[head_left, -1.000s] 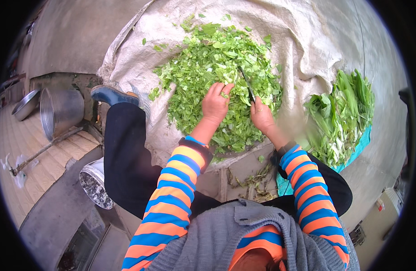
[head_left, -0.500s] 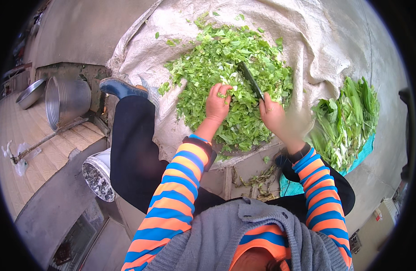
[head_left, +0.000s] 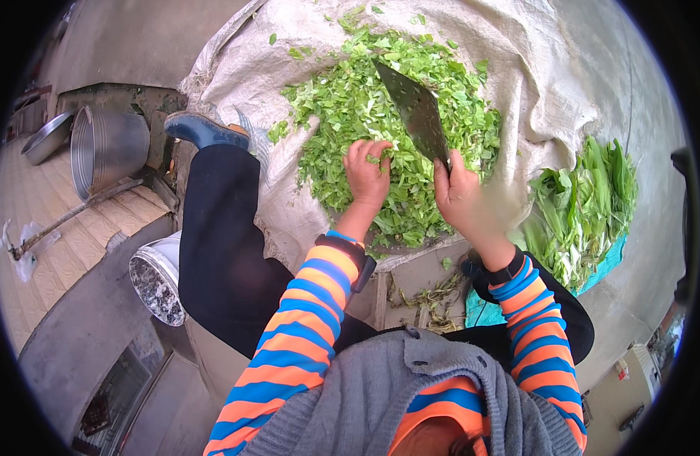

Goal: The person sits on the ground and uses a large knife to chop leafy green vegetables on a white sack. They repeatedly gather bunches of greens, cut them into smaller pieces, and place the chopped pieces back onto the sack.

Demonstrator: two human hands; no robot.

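Observation:
A wide heap of chopped leafy greens (head_left: 331, 156) lies spread on a pale woven cloth. My right hand (head_left: 458, 188) grips a cleaver (head_left: 415, 106) by its handle. The broad dark blade is raised over the heap, tilted so its flat side shows, with bits of green stuck to it. To the left of the blade, my left hand (head_left: 367, 173) has its fingers curled round some of the leafy greens at the middle of the heap. Scraps of leaf cling near its fingertips.
The woven cloth (head_left: 543, 95) lies rumpled under the heap. A bundle of uncut greens (head_left: 581, 205) rests on a turquoise sheet (head_left: 604, 266) at the right. At the left are a metal pot (head_left: 110, 152), a metal basin (head_left: 47, 138) and a white bucket (head_left: 167, 254) beside my leg.
The cleaver's blade has turned from edge-on to showing its broad flat side and has risen a little. My left hand has hardly moved and stays on the greens.

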